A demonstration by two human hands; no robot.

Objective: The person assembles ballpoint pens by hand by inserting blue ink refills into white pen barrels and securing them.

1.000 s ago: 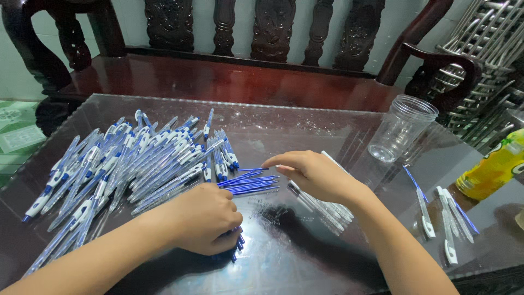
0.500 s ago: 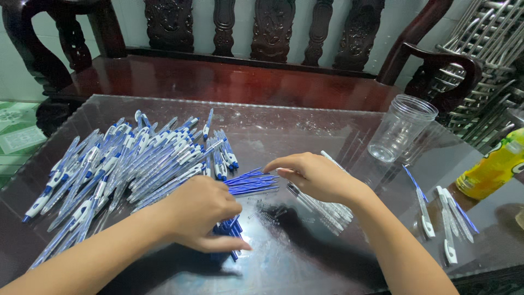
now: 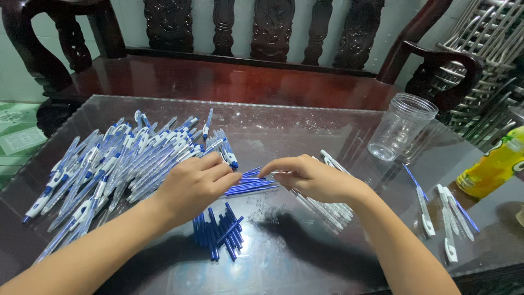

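A big heap of blue-and-white pens (image 3: pixel 109 164) covers the left half of the dark glass-topped table (image 3: pixel 305 125). My left hand (image 3: pixel 194 186) hovers at the heap's right edge, fingers curled and pointing right, its fingertips close to those of my right hand (image 3: pixel 311 177). Between the two hands lie several thin blue ink refills (image 3: pixel 251 186); whether either hand pinches one is hidden by the fingers. A small pile of dark blue pen parts (image 3: pixel 218 235) sits just below my left hand. Clear pen barrels (image 3: pixel 327 205) lie under my right wrist.
An open clear plastic jar (image 3: pixel 400 127) stands at the back right. A few pen pieces (image 3: pixel 445 218) lie near the right edge, beside a yellow bottle (image 3: pixel 494 166). A dark wooden bench (image 3: pixel 234 82) stands behind the table, and stacked metal racks (image 3: pixel 480 49) at far right.
My left hand has lifted off the dark blue parts near the front edge and moved up and right, meeting my right hand, which has barely shifted.
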